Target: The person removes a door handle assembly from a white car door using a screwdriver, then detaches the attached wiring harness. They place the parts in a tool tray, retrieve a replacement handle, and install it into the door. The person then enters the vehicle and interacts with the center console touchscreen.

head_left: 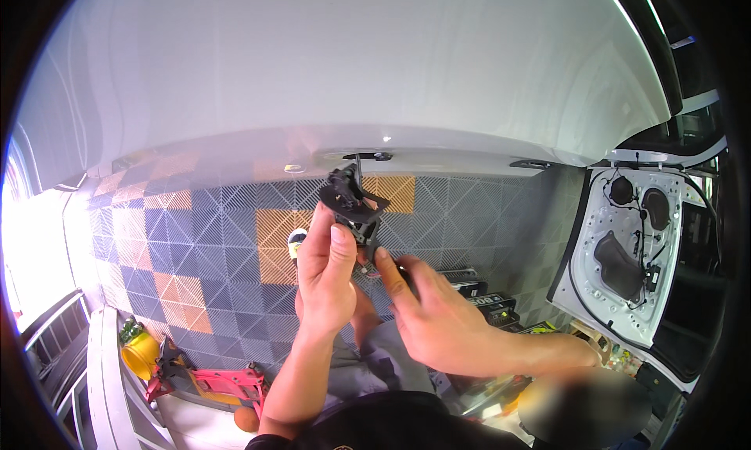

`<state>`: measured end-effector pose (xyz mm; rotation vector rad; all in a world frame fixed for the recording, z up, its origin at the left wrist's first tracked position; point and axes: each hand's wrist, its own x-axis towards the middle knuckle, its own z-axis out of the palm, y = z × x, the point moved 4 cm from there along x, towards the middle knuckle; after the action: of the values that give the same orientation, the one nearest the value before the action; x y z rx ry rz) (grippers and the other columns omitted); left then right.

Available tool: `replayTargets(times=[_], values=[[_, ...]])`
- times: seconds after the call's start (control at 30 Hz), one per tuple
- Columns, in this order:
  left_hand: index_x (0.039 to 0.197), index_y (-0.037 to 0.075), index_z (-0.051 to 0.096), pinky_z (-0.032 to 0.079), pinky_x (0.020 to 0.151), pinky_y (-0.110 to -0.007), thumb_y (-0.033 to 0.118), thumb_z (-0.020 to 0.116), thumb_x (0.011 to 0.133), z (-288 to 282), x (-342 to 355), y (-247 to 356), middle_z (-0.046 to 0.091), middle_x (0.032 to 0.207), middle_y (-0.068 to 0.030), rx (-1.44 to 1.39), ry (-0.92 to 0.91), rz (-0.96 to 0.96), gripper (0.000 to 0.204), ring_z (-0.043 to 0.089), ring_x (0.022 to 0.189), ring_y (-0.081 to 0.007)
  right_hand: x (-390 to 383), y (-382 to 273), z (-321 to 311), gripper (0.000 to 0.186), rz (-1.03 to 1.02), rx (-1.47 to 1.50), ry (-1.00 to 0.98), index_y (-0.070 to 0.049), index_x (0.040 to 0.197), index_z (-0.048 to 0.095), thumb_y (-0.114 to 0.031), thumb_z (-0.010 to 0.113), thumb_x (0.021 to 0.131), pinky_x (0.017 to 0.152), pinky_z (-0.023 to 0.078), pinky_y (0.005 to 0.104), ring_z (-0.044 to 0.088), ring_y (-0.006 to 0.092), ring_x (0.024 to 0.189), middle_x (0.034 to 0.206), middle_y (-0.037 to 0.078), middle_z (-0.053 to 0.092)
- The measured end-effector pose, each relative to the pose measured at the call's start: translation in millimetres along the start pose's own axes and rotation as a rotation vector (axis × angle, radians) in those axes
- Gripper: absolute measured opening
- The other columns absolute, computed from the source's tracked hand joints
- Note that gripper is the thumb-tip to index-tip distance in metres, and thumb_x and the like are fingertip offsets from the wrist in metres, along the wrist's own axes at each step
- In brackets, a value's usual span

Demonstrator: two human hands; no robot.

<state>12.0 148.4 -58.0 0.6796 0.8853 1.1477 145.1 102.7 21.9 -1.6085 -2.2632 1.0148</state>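
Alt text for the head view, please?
A person's left hand holds a black mechanical part, the right hand at its lower end. A pale car body spans the top, grey and orange floor tiles lie below, and a stripped car door stands at right.

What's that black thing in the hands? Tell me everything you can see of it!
The black part looks like matte plastic. It has a broad, curved plate, a lumpy, jagged mechanism above that and an open, frame-like piece below. It tilts a bit, held up above the tiled floor. The left hand grips it; the right hand's fingertips are at its lower end, though their exact contact is unclear.
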Motion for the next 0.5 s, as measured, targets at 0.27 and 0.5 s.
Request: replayTargets(times=[0.27,0.5], values=[[0.125,-0.002,0.058,0.042,0.089,-0.029,0.030,0.042,0.111,3.8,7.0,6.2,0.055,0.111,-0.0070,0.236,-0.014,0.064,0.040,0.052,0.099,-0.0159,52.2,33.8,-26.7,0.014,0.118,0.518,0.394,0.005,0.101,0.070,0.001,0.071,0.088,0.056,0.050,0.0289,0.065,0.0165,0.064,0.080,0.009,0.063],[0.123,-0.001,0.059,0.044,0.081,-0.034,0.034,0.049,0.107,-4.8,12.2,11.6,0.051,0.101,-0.0090,0.448,-0.028,0.191,0.039,0.051,0.090,-0.0218,72.1,29.5,-2.4,0.008,0.165,0.743,0.462,0.006,0.095,0.064,0.007,0.069,0.088,0.060,0.045,0.0197,0.055,0.0025,0.071,0.086,0.001,0.061]])
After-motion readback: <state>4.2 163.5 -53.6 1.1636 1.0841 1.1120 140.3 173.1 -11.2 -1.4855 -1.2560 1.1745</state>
